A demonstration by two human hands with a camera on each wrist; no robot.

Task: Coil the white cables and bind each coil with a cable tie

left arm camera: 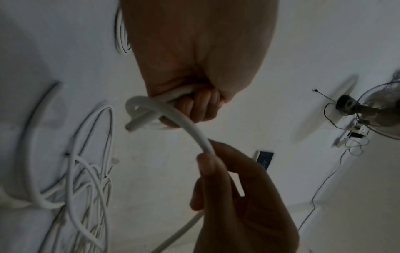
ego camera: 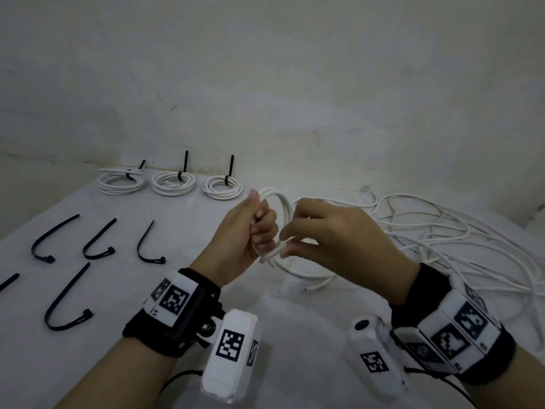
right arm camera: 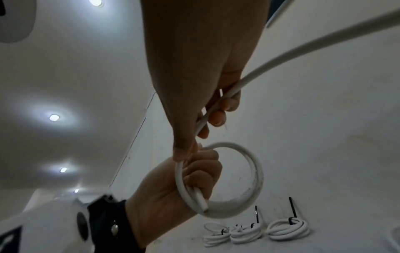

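Upright, white cable (ego camera: pixel 275 199) coil in left hand (ego camera: pixel 247 240), loops vertical

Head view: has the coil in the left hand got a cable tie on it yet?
No: the coil gripped in the left hand is bare white cable, while the three finished coils at the back each carry a black tie.

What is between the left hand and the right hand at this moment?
A short stretch of white cable runs from the left hand, which grips the coil, to the right hand, which pinches it. The left wrist view shows this best.
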